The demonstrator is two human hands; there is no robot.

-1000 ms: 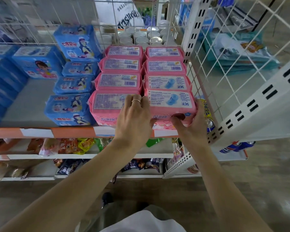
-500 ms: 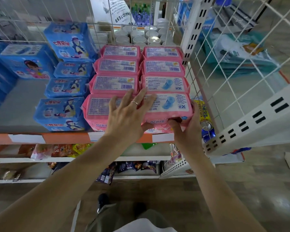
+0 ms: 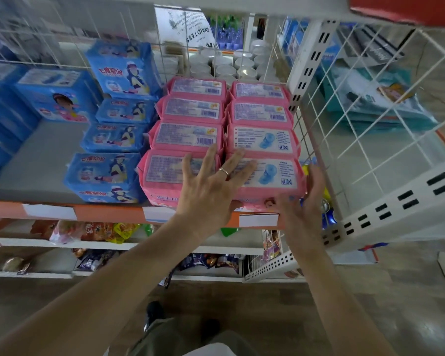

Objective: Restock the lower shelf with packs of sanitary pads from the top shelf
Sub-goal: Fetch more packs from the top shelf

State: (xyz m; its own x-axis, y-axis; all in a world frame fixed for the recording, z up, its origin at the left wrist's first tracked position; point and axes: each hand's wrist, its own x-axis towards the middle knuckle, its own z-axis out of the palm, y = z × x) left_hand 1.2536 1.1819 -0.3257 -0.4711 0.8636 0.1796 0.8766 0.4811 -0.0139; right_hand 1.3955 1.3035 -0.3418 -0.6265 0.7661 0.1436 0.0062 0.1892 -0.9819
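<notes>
Two hands steady the near pink pad packs (image 3: 265,176): left hand (image 3: 211,186) spread flat on top, right hand (image 3: 307,201) spread against the side; overhanging packs could slip off the shelf (image 3: 108,214).

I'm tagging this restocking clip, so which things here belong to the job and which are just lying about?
Job: pink pad packs; front right pink pack; left hand; right hand.
Lying about: blue pad packs; snack bags; white cups.
</notes>
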